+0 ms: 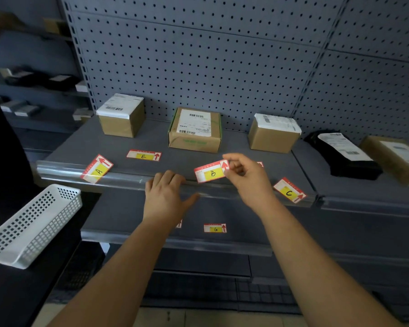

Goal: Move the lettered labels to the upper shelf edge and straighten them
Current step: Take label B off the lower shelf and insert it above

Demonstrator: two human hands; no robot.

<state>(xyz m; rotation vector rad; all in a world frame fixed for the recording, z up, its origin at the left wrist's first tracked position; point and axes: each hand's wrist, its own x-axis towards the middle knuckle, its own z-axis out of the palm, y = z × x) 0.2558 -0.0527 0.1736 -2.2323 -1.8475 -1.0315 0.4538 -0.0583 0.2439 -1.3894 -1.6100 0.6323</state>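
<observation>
Centrally, label B (211,173) in right hand (247,177)

We see just a corner of the upper label (259,164) behind the right hand (248,181). The left wrist (159,217) hides the lower label's (179,223) letter at six o'clock; the three o'clock edge cuts off a brown parcel (397,159).

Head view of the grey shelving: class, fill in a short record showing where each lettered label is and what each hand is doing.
Held: red-and-white paper label with a yellow patch lettered B, pinched by the right hand at the front edge, slightly tilted
Free hand: left hand rests on the clear plastic edge strip
Crooked on the strip: label A, label C
Lying flat: label E, on the grey upper shelf
Lower down: label G, on the grey lower shelf
</observation>
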